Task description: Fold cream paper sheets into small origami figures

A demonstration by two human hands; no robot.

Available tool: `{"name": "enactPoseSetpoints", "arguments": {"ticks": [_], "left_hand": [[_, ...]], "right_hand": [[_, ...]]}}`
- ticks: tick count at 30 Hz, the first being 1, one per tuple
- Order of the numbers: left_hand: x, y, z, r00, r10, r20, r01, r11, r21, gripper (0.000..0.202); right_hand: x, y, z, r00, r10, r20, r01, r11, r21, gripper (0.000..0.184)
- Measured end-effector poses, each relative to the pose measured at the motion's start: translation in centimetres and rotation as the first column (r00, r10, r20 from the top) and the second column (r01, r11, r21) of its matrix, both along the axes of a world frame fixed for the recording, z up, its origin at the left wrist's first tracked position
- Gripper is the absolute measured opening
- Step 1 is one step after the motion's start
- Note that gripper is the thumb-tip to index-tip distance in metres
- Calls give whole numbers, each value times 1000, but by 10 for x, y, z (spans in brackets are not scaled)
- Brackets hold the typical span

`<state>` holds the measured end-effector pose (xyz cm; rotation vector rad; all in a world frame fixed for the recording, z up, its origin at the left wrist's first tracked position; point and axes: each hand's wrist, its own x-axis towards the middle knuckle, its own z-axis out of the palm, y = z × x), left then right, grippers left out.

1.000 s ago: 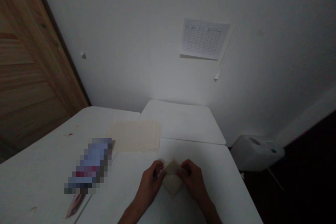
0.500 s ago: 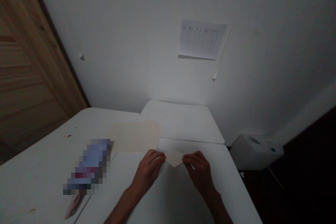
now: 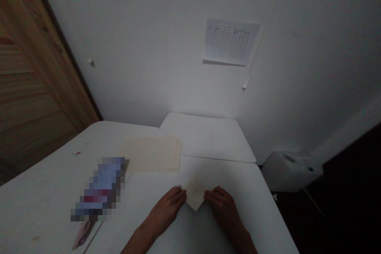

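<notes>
A small folded piece of cream paper [image 3: 195, 198] is held between my two hands above the white table, one corner pointing toward me. My left hand [image 3: 170, 205] pinches its left corner with fingers closed. At the opposite corner, my right hand [image 3: 222, 203] grips the paper the same way. Beyond my left hand lies a stack of cream paper sheets [image 3: 151, 154], flat on the table.
A blurred-out bluish object [image 3: 102, 186] with a pinkish strap [image 3: 81, 235] lies on the white table [image 3: 47, 202] at left. A white container [image 3: 290, 171] stands on the floor at right. A printed sheet [image 3: 230, 42] hangs on the wall.
Both hands have come slightly nearer to me with the folded paper. The paper has tilted, so more of its face shows as a diamond.
</notes>
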<state>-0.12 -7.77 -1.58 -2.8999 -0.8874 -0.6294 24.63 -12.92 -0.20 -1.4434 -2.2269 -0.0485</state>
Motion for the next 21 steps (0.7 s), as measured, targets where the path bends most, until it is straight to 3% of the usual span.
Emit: {"name": "enactPoseSetpoints", "arguments": {"ticks": [4, 9, 14, 17, 21], "left_hand": [[-2, -5, 4, 1000, 17, -15, -17, 1000, 1, 50], [5, -19, 20, 997, 35, 63, -30, 996, -80, 30], [20, -19, 9, 979, 142, 148, -134, 989, -65, 19], [23, -14, 2, 976, 146, 163, -133, 987, -87, 18], [22, -14, 8, 971, 143, 190, -115, 982, -149, 18]], "right_hand": [[2, -2, -7, 999, 27, -40, -25, 998, 57, 28], [-8, -11, 1, 994, -37, -105, 36, 999, -15, 29], [-28, -8, 0, 992, -32, -121, 30, 999, -18, 19], [-34, -5, -7, 987, -30, -155, 32, 999, 8, 20], [-31, -8, -11, 976, -72, -207, 75, 997, 8, 21]]}}
